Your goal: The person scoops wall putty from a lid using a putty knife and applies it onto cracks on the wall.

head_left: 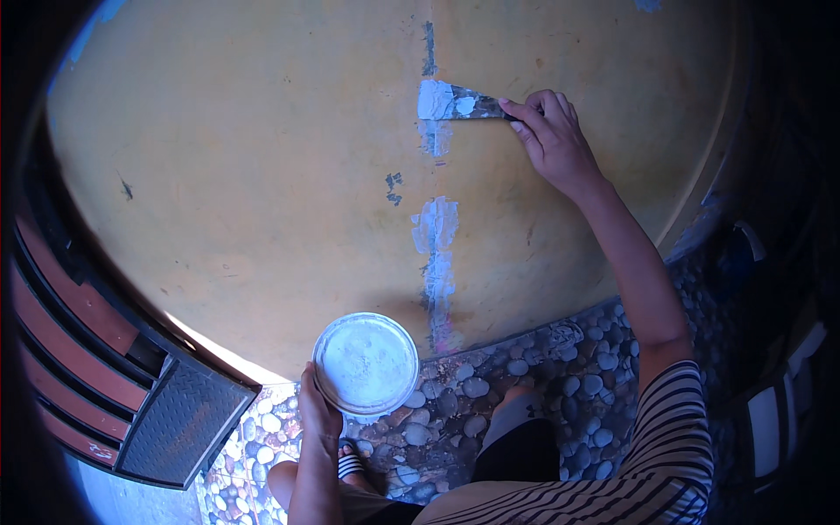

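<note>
My right hand point(553, 140) is closed around the handle of a putty knife point(479, 106). The knife's wide blade carries white putty point(435, 99) and lies against the yellowish wall point(280, 175), across a vertical seam. Below the blade, white filler patches point(435, 226) run down the seam, and bare dark crack point(429, 48) shows above it. Low in front of me, my left hand point(318, 404) grips a round, pale lid-like container point(367, 364) by its left edge. A whitish smear covers its inside; my left fingers are partly hidden beneath it.
A pebble-patterned floor point(472, 411) meets the wall's lower edge. To the left stands a dark-framed piece with reddish slats point(74, 350) and a textured grey panel point(184, 420). Pale objects point(774, 420) sit in shadow at the right. My sandalled foot point(352, 464) is near the wall.
</note>
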`<state>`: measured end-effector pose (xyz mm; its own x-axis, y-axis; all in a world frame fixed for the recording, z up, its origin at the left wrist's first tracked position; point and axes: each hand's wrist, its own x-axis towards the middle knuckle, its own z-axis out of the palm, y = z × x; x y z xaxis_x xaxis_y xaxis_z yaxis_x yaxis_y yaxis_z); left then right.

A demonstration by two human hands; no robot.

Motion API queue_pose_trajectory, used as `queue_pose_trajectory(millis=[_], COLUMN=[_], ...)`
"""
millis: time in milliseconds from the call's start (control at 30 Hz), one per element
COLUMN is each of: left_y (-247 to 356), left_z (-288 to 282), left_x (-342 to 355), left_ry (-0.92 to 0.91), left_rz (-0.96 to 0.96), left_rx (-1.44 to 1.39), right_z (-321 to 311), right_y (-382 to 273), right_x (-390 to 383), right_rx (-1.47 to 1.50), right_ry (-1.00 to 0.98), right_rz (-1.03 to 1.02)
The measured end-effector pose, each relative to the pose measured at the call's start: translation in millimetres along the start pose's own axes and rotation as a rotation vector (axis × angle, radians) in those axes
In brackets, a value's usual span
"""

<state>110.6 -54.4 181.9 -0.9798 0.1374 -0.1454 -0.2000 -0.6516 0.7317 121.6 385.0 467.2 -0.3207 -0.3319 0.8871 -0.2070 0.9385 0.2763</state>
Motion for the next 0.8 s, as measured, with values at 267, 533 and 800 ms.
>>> queue_pose_trajectory(millis=[267, 533, 800], left_y=[3.8, 2.0, 1.4], left_z=[-1.8, -0.2, -5.6], left_x=[-0.3, 0.6, 3.8], left_ry=[-0.031, 0.028, 0.038], left_rz=[-0.035, -0.013, -0.016], left_rx=[-0.029, 0.003, -0.013], right_z=[-15.7, -10.7, -15.2], right_y=[9.8, 7.7, 3.0], right_x=[-3.3, 20.5, 44.2], right_rx=[-0.045, -0.097, -0.026], right_ry=[0.011, 0.002, 0.062], right_rz=[0.012, 0.006, -0.014])
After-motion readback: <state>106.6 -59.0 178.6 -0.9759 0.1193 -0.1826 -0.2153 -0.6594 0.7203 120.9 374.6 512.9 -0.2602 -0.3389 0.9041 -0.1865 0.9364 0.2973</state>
